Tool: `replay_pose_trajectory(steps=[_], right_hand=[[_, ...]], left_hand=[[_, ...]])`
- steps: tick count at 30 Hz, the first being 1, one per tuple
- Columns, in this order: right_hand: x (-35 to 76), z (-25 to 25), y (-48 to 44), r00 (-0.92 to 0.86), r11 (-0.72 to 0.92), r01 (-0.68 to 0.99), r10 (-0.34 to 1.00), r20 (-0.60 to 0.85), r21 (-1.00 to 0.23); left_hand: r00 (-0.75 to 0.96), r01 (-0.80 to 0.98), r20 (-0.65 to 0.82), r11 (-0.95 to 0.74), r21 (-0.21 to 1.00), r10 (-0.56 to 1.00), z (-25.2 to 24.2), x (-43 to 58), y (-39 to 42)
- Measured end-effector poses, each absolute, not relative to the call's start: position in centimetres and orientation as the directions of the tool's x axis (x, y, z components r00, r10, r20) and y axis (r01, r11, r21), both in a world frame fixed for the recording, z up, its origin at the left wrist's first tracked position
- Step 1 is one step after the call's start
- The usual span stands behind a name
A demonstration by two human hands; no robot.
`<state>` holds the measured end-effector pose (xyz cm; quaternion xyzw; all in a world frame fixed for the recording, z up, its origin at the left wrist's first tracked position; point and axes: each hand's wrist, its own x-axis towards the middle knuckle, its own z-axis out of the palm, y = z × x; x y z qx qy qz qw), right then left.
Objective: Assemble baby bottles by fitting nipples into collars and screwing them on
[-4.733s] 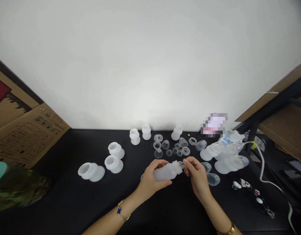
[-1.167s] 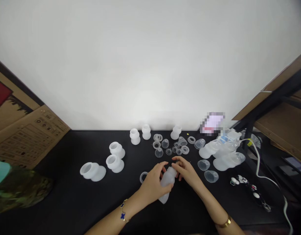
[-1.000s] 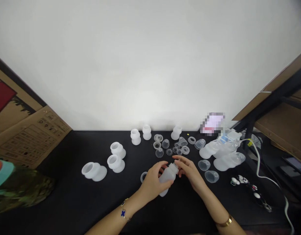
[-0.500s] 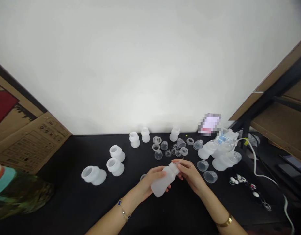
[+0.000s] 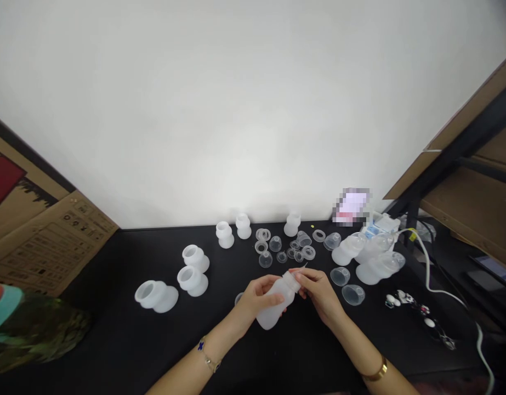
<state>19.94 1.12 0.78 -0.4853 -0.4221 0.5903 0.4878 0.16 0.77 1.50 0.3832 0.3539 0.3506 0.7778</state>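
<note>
My left hand (image 5: 253,299) is wrapped round the body of a frosted white plastic bottle (image 5: 274,306), held tilted with its neck up and to the right above the black table (image 5: 113,340). At the bottle's neck my right hand (image 5: 318,291) pinches with its fingers closed; what they hold there is too small to make out. Just behind the hands lies a cluster of small clear rings and caps (image 5: 285,247).
White wide-mouthed silicone pieces (image 5: 193,271) stand at left and along the back (image 5: 226,235). More frosted bottles (image 5: 370,258) lie at right, with two clear cups (image 5: 346,285), a white cable (image 5: 437,291) and cardboard (image 5: 43,241) at far left.
The bottle turned from lying sideways to neck-up and tilted, and was lifted slightly. My right hand stayed at its neck. The view shifted a little.
</note>
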Motion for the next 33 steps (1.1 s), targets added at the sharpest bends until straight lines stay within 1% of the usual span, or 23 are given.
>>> replay_pose_trajectory(steps=[5, 12, 15, 17, 22, 25, 29, 33], right_hand=[[19.80, 0.89, 1.02, -0.022, -0.189, -0.168, 0.982, -0.188, -0.967], [19.76, 0.83, 1.03, -0.017, -0.190, -0.175, 0.982, -0.190, -0.966], [19.74, 0.86, 1.03, -0.019, -0.187, -0.173, 0.982, -0.187, -0.967], [19.76, 0.88, 1.05, -0.036, -0.189, -0.173, 0.982, -0.186, -0.967], [19.93, 0.73, 1.04, -0.111, -0.190, -0.174, 0.979, -0.172, -0.966], [19.96, 0.60, 0.93, -0.170, -0.180, -0.180, 0.974, -0.149, -0.967], [19.82, 0.71, 0.79, -0.207, -0.146, -0.153, 0.972, -0.113, -0.977], [19.65, 1.14, 0.73, -0.203, -0.136, -0.120, 0.973, -0.110, -0.983]], left_hand=[[0.483, -0.266, -0.255, 0.418, 0.869, 0.838, 1.72, 0.24, 0.66], [0.462, -0.204, -0.185, 0.307, 0.929, 0.867, 1.49, 0.18, 0.81], [0.449, -0.204, -0.164, 0.279, 0.938, 0.878, 1.62, 0.20, 0.76], [0.451, -0.212, -0.179, 0.299, 0.930, 0.875, 1.77, 0.21, 0.69], [0.502, -0.245, -0.264, 0.428, 0.870, 0.823, 1.70, 0.10, 0.56], [0.542, -0.278, -0.280, 0.483, 0.831, 0.793, 1.32, 0.07, 0.53], [0.563, -0.307, -0.294, 0.526, 0.793, 0.772, 1.07, 0.13, 0.50], [0.567, -0.296, -0.305, 0.534, 0.792, 0.765, 1.26, 0.20, 0.48]])
